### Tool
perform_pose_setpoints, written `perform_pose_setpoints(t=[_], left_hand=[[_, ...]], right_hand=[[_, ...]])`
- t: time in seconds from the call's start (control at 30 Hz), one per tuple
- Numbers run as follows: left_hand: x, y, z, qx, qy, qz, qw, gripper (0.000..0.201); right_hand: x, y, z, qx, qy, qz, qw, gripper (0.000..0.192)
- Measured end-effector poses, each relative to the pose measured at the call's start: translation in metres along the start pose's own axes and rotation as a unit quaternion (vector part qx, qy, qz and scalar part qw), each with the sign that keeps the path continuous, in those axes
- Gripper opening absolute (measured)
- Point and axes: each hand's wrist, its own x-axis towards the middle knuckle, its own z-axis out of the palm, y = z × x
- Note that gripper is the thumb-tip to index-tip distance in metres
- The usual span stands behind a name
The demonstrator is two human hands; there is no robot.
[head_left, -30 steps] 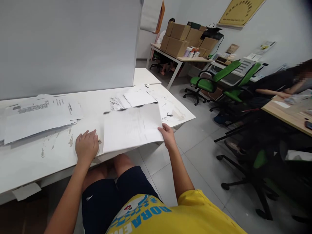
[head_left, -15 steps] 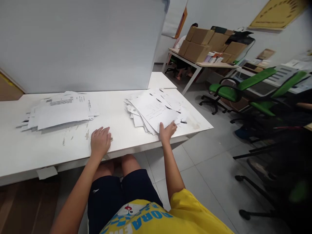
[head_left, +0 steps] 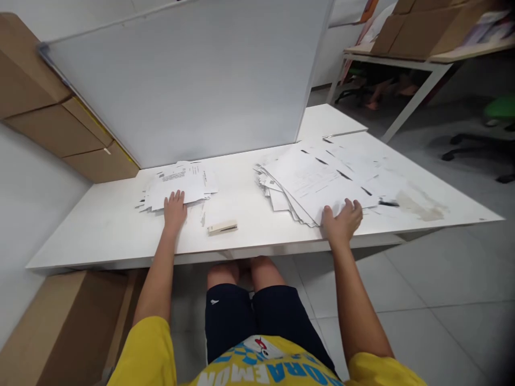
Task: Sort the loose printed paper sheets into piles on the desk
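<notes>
My left hand (head_left: 175, 210) reaches to the front edge of the left stack of printed papers (head_left: 181, 185), its fingers stretched out over the sheets. My right hand (head_left: 343, 221) rests at the near edge of the right stack of papers (head_left: 306, 182), thumb and fingers spread apart. That right pile is fanned out unevenly, with a large sheet on top. Between the two piles, close to the table's front edge, lies a cream stapler (head_left: 222, 227); neither hand touches it.
A whiteboard (head_left: 201, 80) stands upright along the back of the white table (head_left: 237, 182). Cardboard boxes (head_left: 52, 118) are stacked at the left, and another box (head_left: 68, 316) is below the table. Behind at the right, a second table (head_left: 438, 67) carries boxes; a person's feet show beneath it.
My view has swung left. My left hand has moved from the table over the stapler to the left stack, uncovering the stapler. My right hand stays by the right stack, fingers wider apart.
</notes>
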Motion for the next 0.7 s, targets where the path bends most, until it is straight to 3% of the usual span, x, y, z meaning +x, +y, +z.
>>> perform_pose_setpoints(t=[0.2, 0.4, 0.57, 0.7], left_hand=[[-0.011, -0.011, 0.013, -0.03, 0.06, -0.041, 0.997, 0.055], [0.003, -0.013, 0.014, -0.026, 0.085, -0.043, 0.995, 0.056], [0.032, -0.016, 0.011, -0.013, 0.045, 0.017, 0.999, 0.052], [0.055, -0.019, 0.003, 0.009, -0.028, 0.046, 0.999, 0.054]], right_hand=[[0.0, 0.004, 0.0, 0.007, -0.003, 0.003, 1.0, 0.061], [0.001, -0.003, -0.004, 0.007, -0.028, 0.009, 1.0, 0.055], [0.003, -0.007, -0.005, -0.009, -0.035, 0.016, 0.999, 0.055], [0.003, -0.01, -0.006, -0.007, -0.034, 0.013, 0.999, 0.054]])
